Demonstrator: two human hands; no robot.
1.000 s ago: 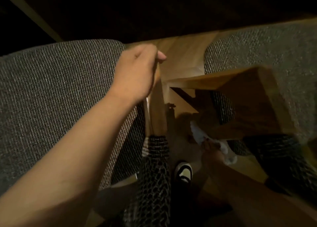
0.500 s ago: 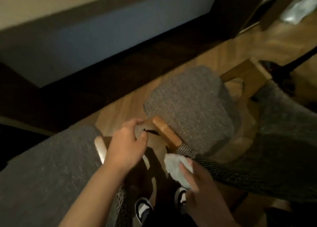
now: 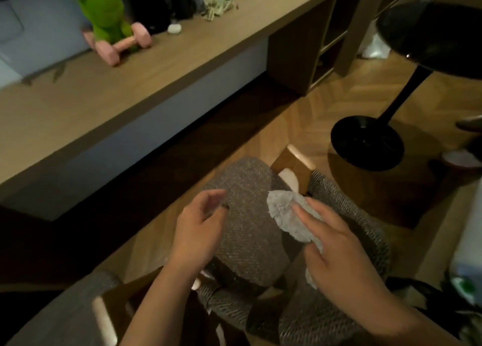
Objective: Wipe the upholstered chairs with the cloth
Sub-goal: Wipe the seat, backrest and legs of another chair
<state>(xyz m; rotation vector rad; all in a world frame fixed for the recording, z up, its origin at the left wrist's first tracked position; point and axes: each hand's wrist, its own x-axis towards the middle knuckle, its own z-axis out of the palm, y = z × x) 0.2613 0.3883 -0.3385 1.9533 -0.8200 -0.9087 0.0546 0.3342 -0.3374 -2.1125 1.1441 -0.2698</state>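
A grey upholstered chair point(image 3: 247, 230) with a wooden frame stands right below me, its rounded backrest facing up. My right hand point(image 3: 336, 249) holds a crumpled pale grey cloth point(image 3: 287, 215) against the backrest's right side, fingers spread over it. My left hand point(image 3: 200, 228) hovers at the backrest's left edge, fingers loosely curled and apart, holding nothing. A second grey upholstered chair point(image 3: 65, 317) shows at the bottom left, partly cut off by the frame.
A long wooden counter point(image 3: 109, 95) runs along the left and back, carrying a green plush toy point(image 3: 104, 11), a pink dumbbell point(image 3: 122, 45) and a dark kettle point(image 3: 148, 3). A black pedestal table point(image 3: 370, 142) stands at right on the wooden floor.
My view has lifted from the chair gap to the whole backrest and counter. My right hand brought the cloth up onto the backrest. My left hand let go of the wooden frame.
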